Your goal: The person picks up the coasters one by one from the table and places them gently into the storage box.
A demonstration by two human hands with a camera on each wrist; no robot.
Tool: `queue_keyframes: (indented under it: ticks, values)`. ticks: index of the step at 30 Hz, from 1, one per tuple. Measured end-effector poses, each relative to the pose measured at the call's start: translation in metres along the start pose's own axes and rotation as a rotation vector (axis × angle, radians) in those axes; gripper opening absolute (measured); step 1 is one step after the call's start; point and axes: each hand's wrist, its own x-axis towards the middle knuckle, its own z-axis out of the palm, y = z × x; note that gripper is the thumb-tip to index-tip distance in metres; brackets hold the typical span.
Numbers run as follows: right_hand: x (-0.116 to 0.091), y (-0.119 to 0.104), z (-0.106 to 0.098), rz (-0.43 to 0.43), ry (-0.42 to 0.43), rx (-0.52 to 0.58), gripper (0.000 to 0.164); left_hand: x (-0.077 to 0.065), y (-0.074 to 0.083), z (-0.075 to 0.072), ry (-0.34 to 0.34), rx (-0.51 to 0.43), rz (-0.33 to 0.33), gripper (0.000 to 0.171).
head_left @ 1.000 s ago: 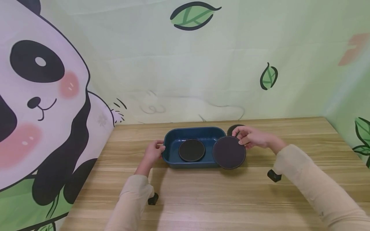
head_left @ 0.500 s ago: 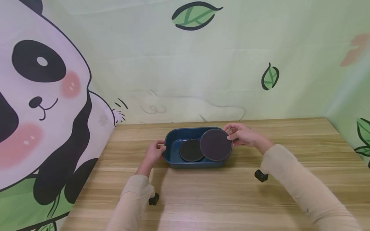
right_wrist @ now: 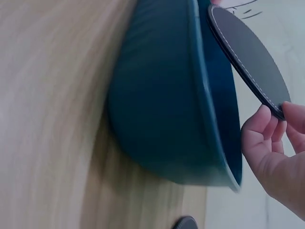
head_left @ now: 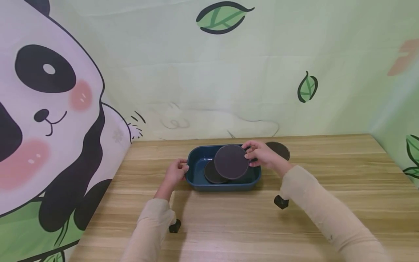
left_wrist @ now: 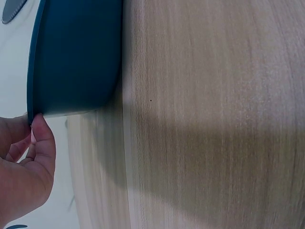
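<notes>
My left hand (head_left: 175,173) pinches the left end of a deep blue rectangular tub (head_left: 226,187), with thumb and fingers on its rim in the left wrist view. Over the tub, my right hand (head_left: 260,154) holds a dark round coaster (head_left: 231,162) by its right edge. Light stitching runs round that coaster in the right wrist view, where it is tilted above the tub's rim (right_wrist: 205,90). A second dark coaster (head_left: 212,174) lies flat on the tub's floor, partly hidden by the held one. Another coaster (head_left: 280,149) rests on the table behind my right hand, partly covered by it.
The wooden table (head_left: 216,225) reaches back to a pale cloth wall (head_left: 170,72) printed with a panda and leaves. Black wrist mounts (head_left: 281,202) hang below both sleeves.
My right hand has carried the coaster leftward, from the tub's right end to over its middle. The coaster on the table shows more now. My left hand keeps its grip on the tub.
</notes>
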Motion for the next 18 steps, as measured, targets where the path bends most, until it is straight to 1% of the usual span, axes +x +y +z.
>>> queue_keyframes:
  ticks: [9,15,16,18]
  values:
    - [0.013,0.010,0.023,0.026,0.061,0.036,0.029,-0.001,0.000,-0.001,0.006,0.000,0.003,0.031]
    - [0.024,0.019,0.036,0.043,0.130,0.050,0.029,0.000,0.000,0.000,0.012,0.007,-0.006,0.031]
    - [0.029,0.025,0.036,0.019,0.113,0.072,0.028,0.000,0.000,0.000,0.013,0.006,-0.010,0.031]
    - [0.032,0.028,0.039,0.025,0.125,0.079,0.027,0.001,-0.001,0.000,0.010,0.006,-0.017,0.031]
